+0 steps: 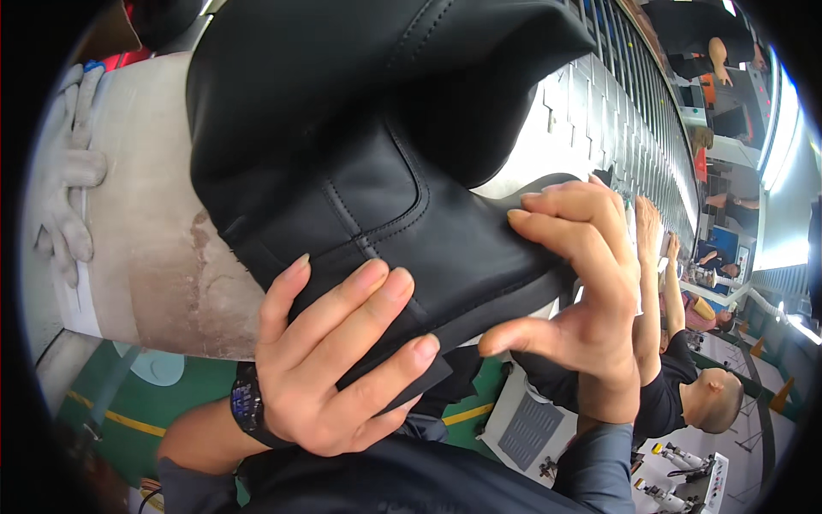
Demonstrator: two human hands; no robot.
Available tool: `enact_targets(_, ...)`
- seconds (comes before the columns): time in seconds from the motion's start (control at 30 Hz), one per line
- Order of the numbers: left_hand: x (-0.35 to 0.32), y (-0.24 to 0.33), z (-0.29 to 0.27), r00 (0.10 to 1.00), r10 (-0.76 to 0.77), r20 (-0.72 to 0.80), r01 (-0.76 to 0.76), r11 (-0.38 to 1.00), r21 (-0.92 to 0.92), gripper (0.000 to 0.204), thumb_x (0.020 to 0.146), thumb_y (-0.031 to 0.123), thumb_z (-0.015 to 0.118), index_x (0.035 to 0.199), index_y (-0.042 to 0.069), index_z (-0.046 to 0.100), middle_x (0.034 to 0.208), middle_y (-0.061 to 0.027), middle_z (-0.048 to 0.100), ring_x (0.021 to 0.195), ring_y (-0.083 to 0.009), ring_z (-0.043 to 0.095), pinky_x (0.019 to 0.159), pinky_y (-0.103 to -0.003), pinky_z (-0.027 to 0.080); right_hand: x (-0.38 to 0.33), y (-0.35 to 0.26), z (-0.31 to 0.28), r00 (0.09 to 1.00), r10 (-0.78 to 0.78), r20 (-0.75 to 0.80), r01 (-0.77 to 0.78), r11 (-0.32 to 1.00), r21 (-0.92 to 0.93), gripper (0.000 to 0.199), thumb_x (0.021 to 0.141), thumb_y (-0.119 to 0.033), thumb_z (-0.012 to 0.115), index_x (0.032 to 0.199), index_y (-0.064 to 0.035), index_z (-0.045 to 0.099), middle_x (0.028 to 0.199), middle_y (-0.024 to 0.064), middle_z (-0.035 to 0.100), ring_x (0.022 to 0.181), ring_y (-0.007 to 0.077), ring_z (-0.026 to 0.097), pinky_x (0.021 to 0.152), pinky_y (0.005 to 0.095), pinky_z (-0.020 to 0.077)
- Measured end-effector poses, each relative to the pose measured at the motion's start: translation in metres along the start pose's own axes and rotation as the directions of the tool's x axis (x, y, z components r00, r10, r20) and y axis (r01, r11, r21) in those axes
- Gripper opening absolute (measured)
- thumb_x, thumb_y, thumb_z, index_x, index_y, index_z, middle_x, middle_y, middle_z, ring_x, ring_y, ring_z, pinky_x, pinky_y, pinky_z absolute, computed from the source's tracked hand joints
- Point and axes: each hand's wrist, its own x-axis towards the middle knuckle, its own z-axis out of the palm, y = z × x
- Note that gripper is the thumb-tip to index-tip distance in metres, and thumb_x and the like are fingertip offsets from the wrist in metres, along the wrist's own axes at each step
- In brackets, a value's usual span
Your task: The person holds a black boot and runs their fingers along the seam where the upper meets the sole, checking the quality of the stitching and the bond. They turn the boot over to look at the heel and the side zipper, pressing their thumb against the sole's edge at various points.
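Boot: a black leather boot (368,163) with stitched seams is held up close under the camera, over the near edge of the worn grey bench top (154,257), its tall shaft reaching up toward the top of the view and its foot pointing right.
Left hand: the left hand (334,360) is closed around the lower back part of the boot, near the heel, fingers spread flat over the leather and thumb lying up along the side; a dark watch (248,403) sits on the wrist.
Right hand: the right hand (574,283) grips the sole edge of the foot part, fingers curled over the top and thumb tucked beneath, so the boot is pinched between them.
Bench top: pale and stained, with a white work glove (68,163) lying at its far left edge.
Conveyor: a long line of grey slats (616,111) runs away along the bench's right side.
Other person: someone in a black shirt (676,385) sits lower right, arms raised toward the line.
Floor: green with yellow lines (128,411) below the bench.
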Motion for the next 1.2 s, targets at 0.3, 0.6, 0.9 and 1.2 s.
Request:
enact_targets(0.3, 0.032, 0.040, 0.040, 0.997, -0.033, -0.077, 0.030, 0.999, -0.031, 0.062, 0.104, 0.042, 0.067, 0.146, -0.003, 0.061, 0.155, -0.0347, 0.054, 0.143, -0.0511, 0.055, 0.121, -0.062, 0.037, -0.064, 0.006, 0.038, 0.823, 0.444, -0.356, -0.370, 0.893, 0.257, 0.061, 0.091, -0.034, 0.090, 0.133, 0.0037, 0.067, 0.114, 0.0163, 0.072, 0.106, 0.0254, 0.070, 0.092, 0.0371, 0.0562)
enact_targets(0.6, 0.100, -0.031, 0.026, 0.992, 0.125, -0.003, -0.123, 0.980, 0.156, 0.042, 0.106, 0.023, 0.064, 0.138, -0.003, 0.067, 0.144, -0.0199, 0.067, 0.144, -0.0370, 0.056, 0.126, -0.053, 0.036, -0.045, -0.030, 0.005, 0.695, 0.484, 0.532, -0.716, 0.392, 0.577, 0.066, 0.116, -0.048, 0.049, 0.083, 0.0051, 0.069, 0.068, 0.0091, 0.072, 0.051, 0.0129, 0.063, 0.050, 0.0276, 0.0503)
enact_targets(0.9, 0.103, -0.029, 0.024, 0.993, 0.121, -0.014, -0.117, 0.978, 0.173, 0.041, 0.101, 0.017, 0.065, 0.137, -0.003, 0.065, 0.141, -0.0205, 0.067, 0.141, -0.0362, 0.058, 0.125, -0.054, 0.037, 0.007, -0.049, -0.015, 0.514, 0.592, 0.621, -0.819, 0.555, 0.148, 0.068, 0.113, -0.047, 0.060, 0.072, 0.0076, 0.068, 0.062, 0.0127, 0.071, 0.050, 0.0209, 0.068, 0.051, 0.0362, 0.0547)
enact_targets(1.2, 0.105, -0.028, 0.024, 0.990, 0.139, 0.025, -0.141, 0.968, 0.206, 0.049, 0.103, 0.025, 0.067, 0.141, -0.006, 0.062, 0.143, -0.0224, 0.066, 0.142, -0.0375, 0.056, 0.126, -0.055, 0.034, -0.021, -0.051, 0.003, 0.711, 0.597, 0.371, -0.686, 0.706, 0.180, 0.068, 0.102, -0.050, 0.074, 0.073, 0.0116, 0.068, 0.064, 0.0188, 0.069, 0.061, 0.0252, 0.071, 0.061, 0.0438, 0.0554)
